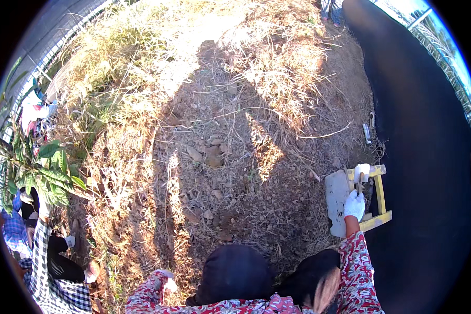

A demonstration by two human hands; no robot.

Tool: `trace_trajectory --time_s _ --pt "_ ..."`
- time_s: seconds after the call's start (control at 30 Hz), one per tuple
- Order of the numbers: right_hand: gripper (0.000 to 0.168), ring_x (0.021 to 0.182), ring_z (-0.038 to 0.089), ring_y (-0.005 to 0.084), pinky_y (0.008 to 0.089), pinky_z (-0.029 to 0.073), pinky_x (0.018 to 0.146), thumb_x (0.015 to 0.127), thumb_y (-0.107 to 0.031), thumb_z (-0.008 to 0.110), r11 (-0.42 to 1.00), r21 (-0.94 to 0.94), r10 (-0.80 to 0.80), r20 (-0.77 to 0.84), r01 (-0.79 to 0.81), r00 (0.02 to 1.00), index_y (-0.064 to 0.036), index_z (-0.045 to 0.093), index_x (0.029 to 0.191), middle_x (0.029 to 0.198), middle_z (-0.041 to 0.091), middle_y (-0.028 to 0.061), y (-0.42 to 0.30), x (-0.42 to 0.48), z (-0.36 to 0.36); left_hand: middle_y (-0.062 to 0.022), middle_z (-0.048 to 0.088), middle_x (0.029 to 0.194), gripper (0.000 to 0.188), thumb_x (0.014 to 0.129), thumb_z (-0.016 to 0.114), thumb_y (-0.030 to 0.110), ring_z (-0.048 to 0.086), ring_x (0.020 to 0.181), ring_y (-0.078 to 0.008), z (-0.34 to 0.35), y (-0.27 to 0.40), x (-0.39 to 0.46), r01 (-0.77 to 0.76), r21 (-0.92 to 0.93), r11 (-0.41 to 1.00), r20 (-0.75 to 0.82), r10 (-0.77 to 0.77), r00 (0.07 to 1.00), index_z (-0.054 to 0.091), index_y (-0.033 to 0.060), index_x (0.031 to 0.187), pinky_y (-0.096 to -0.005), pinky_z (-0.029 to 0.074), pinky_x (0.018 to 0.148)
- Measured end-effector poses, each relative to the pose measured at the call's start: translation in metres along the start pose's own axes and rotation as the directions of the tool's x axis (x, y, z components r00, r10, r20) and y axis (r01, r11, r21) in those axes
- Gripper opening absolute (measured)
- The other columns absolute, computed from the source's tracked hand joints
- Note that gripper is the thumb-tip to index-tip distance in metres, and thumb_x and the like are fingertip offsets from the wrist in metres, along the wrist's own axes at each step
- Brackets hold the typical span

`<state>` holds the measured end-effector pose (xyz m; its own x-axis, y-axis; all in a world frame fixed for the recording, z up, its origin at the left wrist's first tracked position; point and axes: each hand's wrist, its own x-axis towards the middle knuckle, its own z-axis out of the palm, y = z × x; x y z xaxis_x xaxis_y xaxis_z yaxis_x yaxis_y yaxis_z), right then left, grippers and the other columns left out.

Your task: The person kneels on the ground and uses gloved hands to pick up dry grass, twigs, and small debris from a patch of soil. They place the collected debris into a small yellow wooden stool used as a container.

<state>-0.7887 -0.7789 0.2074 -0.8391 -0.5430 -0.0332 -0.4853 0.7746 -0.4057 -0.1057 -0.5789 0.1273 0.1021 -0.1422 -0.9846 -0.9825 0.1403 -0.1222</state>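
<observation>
My right hand (354, 205), in a white glove, reaches forward at the right and is closed around a short-handled tool (359, 183). The tool's far end looks pale and flat; glare keeps its exact kind uncertain. Beneath it, a small wooden stool (376, 223) lies tipped over, its grey seat board (335, 204) facing left and its yellow legs pointing right. Whether the hand also touches the stool cannot be told. My left hand (170, 282), gloved in white too, hangs low beside my left knee (235, 274). Its fingers are blurred and partly hidden by the floral sleeve.
Stony soil (216, 192) with dry straw lies before me. Dry grass heaps (274, 59) rise ahead. Black ground sheeting (420, 157) borders the right side. At left, a person in a checked sleeve (41, 247) holds a leafy plant (53, 176). Another person's legs (331, 11) stand far ahead.
</observation>
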Motion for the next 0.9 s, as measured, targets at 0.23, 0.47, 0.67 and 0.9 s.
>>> trace_trajectory --time_s 0.23,0.47,0.67,0.9 --pt "0.051 0.095 0.061 0.0455 0.0459 0.05 0.085 0.077 -0.035 0.071 0.929 -0.109 -0.35 0.051 0.353 0.936 -0.002 0.051 0.111 0.102 0.063 0.0278 0.053 -0.005 0.007 -0.0169 0.063 0.106 0.05 0.078 0.067 0.042 0.065 0.095 -0.0339 -0.319 0.106 -0.032 -0.287 0.065 0.956 -0.834 0.21 0.51 0.055 0.0053 0.11 -0.0446 0.052 0.082" --pt "0.055 0.097 0.062 0.0443 0.0499 0.05 0.084 0.069 -0.021 0.074 0.921 -0.36 -0.093 0.166 0.149 0.982 -0.004 0.043 0.111 0.102 0.063 0.0265 0.002 -0.025 -0.018 -0.0146 0.069 0.105 0.034 0.074 0.069 0.024 0.068 0.096 -0.031 -0.438 0.184 0.041 -0.216 0.363 0.906 -0.651 0.412 0.638 0.07 0.0075 0.104 -0.0425 0.055 0.079" --pt "0.053 0.096 0.063 0.0421 0.0491 0.051 0.084 0.069 -0.022 0.074 0.905 -0.426 0.062 0.181 0.021 0.982 -0.005 0.044 0.11 0.101 0.064 0.0243 -0.025 -0.037 -0.025 -0.0116 0.071 0.103 0.023 0.084 0.058 0.017 0.068 0.096 -0.0296 -0.441 0.21 0.059 -0.219 0.336 0.916 -0.638 0.392 0.663 0.073 0.0108 0.099 -0.0432 0.055 0.077" --pt "0.061 0.107 0.061 0.0387 0.0422 0.049 0.091 0.062 -0.026 0.081 0.929 -0.367 0.151 0.285 -0.037 0.947 0.0 0.055 0.111 0.109 0.063 0.0258 -0.115 -0.005 -0.042 -0.011 0.071 0.104 0.032 0.067 0.074 0.017 0.068 0.099 -0.0275 -0.457 0.205 0.056 -0.246 0.43 0.869 -0.5 0.455 0.737 0.074 0.0108 0.098 -0.0412 0.055 0.08"
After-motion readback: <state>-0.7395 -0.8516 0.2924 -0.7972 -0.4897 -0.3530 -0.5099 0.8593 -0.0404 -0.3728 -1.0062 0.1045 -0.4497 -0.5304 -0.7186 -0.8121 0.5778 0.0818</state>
